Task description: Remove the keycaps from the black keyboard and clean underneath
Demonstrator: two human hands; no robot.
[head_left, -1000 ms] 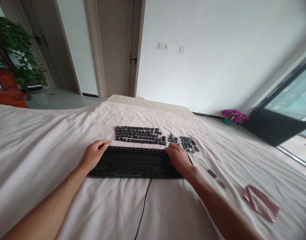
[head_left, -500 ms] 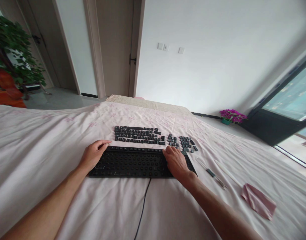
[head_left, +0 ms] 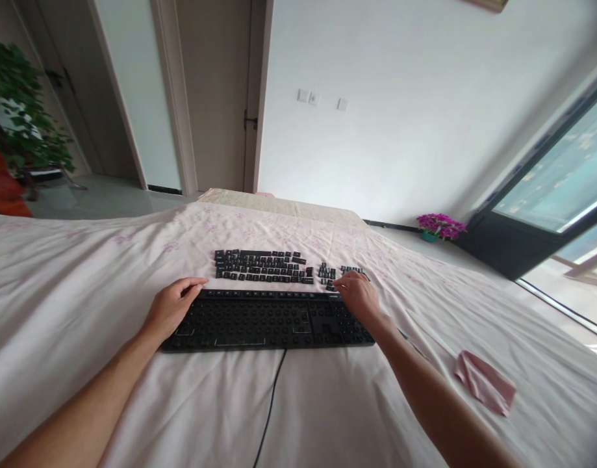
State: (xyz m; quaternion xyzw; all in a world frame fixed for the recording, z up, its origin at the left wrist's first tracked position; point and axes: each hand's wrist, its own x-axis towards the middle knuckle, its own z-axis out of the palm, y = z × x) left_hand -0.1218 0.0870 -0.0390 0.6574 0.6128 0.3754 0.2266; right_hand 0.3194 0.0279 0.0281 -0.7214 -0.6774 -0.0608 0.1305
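Note:
A black keyboard (head_left: 264, 322) with its keycaps taken off lies on a pale pink bedsheet (head_left: 84, 273), cable (head_left: 269, 409) running toward me. Behind it the loose black keycaps (head_left: 262, 266) are laid out in rows, with a smaller group (head_left: 327, 273) to their right. My left hand (head_left: 174, 305) rests curled on the keyboard's left end, gripping its edge. My right hand (head_left: 359, 296) reaches over the far right corner onto the rightmost keycaps, fingers bent down; what they pinch is hidden.
A pink cloth (head_left: 483, 382) lies on the sheet at the right. A thin tool (head_left: 415, 348) is mostly hidden behind my right forearm. Beyond the bed are a door (head_left: 215, 97), a green plant (head_left: 20, 110), purple flowers (head_left: 439, 226) and a window (head_left: 556, 175).
My right hand has left the keyboard's right end and moved forward onto the rightmost loose keycaps. The left hand has stayed put. The camera has shifted slightly.

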